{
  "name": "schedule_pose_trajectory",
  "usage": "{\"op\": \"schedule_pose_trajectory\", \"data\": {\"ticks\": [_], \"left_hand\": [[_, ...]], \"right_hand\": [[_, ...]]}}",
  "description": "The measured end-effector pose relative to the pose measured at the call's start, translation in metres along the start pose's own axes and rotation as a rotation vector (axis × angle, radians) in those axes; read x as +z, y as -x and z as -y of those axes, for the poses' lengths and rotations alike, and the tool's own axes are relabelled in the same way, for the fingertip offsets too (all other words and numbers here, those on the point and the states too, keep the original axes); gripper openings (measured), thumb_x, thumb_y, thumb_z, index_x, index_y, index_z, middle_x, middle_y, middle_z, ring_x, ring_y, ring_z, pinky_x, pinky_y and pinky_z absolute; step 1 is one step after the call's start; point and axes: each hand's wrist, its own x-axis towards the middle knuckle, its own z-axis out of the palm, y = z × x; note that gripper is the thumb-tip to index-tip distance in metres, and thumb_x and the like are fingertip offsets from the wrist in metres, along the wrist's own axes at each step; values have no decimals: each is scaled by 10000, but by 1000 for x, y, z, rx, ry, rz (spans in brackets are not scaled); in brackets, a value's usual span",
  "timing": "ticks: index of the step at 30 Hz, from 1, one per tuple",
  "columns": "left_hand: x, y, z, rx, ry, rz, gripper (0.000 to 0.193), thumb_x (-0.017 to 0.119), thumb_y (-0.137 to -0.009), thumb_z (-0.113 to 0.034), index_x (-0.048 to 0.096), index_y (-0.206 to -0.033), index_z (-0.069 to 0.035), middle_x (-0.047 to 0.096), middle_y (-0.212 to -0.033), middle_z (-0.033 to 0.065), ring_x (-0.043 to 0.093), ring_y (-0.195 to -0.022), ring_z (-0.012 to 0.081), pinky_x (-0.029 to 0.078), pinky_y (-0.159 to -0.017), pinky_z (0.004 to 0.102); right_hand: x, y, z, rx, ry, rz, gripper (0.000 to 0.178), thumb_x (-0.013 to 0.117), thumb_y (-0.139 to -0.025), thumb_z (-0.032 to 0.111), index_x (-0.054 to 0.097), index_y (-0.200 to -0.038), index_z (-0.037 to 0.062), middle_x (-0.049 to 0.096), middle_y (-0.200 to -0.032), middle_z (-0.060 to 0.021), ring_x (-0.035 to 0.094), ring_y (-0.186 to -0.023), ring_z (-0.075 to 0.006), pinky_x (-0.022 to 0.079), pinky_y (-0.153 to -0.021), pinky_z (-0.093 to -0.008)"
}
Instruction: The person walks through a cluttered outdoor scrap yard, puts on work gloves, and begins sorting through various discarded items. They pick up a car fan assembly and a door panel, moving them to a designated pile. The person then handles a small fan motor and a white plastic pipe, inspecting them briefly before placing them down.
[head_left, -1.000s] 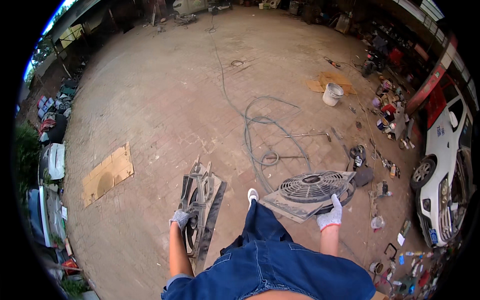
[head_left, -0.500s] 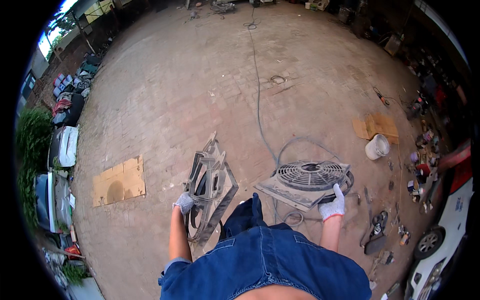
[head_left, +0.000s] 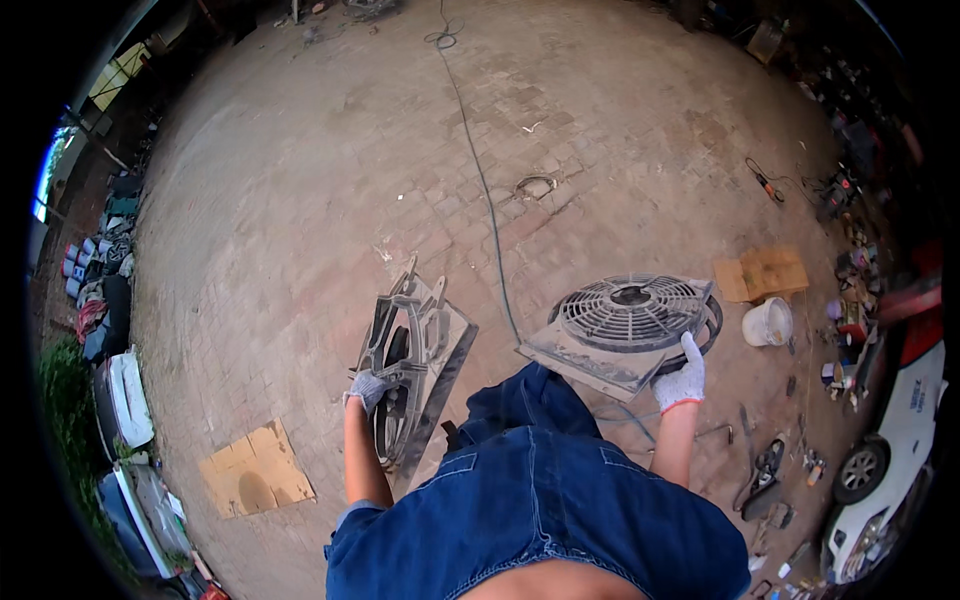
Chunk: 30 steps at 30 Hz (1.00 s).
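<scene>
In white knit gloves, both my hands carry dusty dark vehicle fan assemblies. My left hand (head_left: 370,389) is closed on the frame of one radiator fan shroud (head_left: 452,350), which hangs steeply tilted beside my left leg. My right hand (head_left: 684,378) grips the near right edge of a second radiator fan (head_left: 632,312), held flatter, its round ringed grille facing up. My right thumb lies on top of that edge; the fingers beneath are hidden. My blue trousers show between the two fans.
A long thin hose (head_left: 487,210) runs ahead over the paved ground. Flattened cardboard (head_left: 258,470) lies at left, another cardboard piece (head_left: 765,275) at right behind a white bucket (head_left: 768,325). Loose tools and parts line the right side near a white car (head_left: 900,430); piled scrap borders the left.
The view has advanced and turned slightly, so the left cardboard and bucket sit lower in it. Both fans have moved along in my hands; the right one appears higher.
</scene>
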Motion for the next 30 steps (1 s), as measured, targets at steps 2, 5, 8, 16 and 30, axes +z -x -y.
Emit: {"op": "schedule_pose_trajectory", "data": {"ticks": [2,5,8,16,30], "left_hand": [[-19,-81,-36,52,-3,6,152,715,-748,-168,677,-785,-26,642,-625,96,595,-469,193,468,-425,314],[-16,-160,-128,4,-56,63,171,681,-753,-172,669,-798,-8,655,-661,118,622,-536,194,486,-478,336],[-39,-268,-177,168,-447,-95,192,614,-764,-166,650,-846,4,653,-692,115,604,-616,183,484,-541,351],[-143,-530,-300,154,-368,-105,326,586,-757,-222,636,-952,34,650,-865,269,654,-828,378,498,-646,440],[-128,-920,-780,-42,-245,-75,313,709,-714,-271,691,-858,7,675,-719,108,642,-618,212,517,-578,342]], "right_hand": [[37,-49,1,-25,1,-29,351,555,-879,225,557,-1198,79,593,-1206,-76,556,-1081,-283,422,-956,-444],[65,-138,0,-68,-43,-71,358,555,-879,240,554,-1202,84,592,-1203,-72,553,-1084,-277,429,-947,-444],[116,-259,-6,-130,-60,-169,433,578,-867,236,491,-1266,94,542,-1262,-83,519,-1133,-282,428,-955,-460],[347,-518,21,-106,-76,-57,411,590,-866,233,508,-1243,92,552,-1249,-81,533,-1115,-259,421,-966,-432],[619,-1000,39,-151,-11,19,515,568,-869,303,448,-1324,92,488,-1328,-116,457,-1197,-314,339,-1030,-498]]}}
